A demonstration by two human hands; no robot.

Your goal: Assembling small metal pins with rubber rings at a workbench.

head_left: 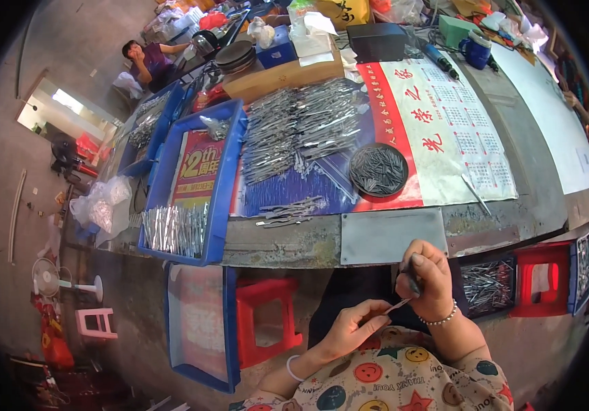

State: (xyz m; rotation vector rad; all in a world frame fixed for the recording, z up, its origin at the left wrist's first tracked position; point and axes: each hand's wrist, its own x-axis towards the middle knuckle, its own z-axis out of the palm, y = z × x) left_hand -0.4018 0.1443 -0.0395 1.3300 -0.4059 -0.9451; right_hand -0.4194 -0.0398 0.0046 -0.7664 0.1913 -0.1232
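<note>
Near the table's front edge, my left hand [357, 326] pinches a thin metal strip [400, 304] between thumb and fingertips. Just right of it and higher, my right hand [431, 279] is closed around a small dark object [414, 277], whose kind I cannot make out. The strip's far end reaches up to the right hand, where the fingers cover it. Beyond both hands lies a flat grey plate [391, 236] at the table edge. Past that stands a round dark dish [351, 172] full of small dark metal pieces.
Long metal strips [301, 130] lie heaped on a poster. Left of them is a blue tray [234, 157] with more strips. A pointed tool [476, 194] rests on the calendar sheet [458, 123]. Red stools [265, 318] and a crate of metal pieces [487, 284] stand below. Another person [150, 65] sits far left.
</note>
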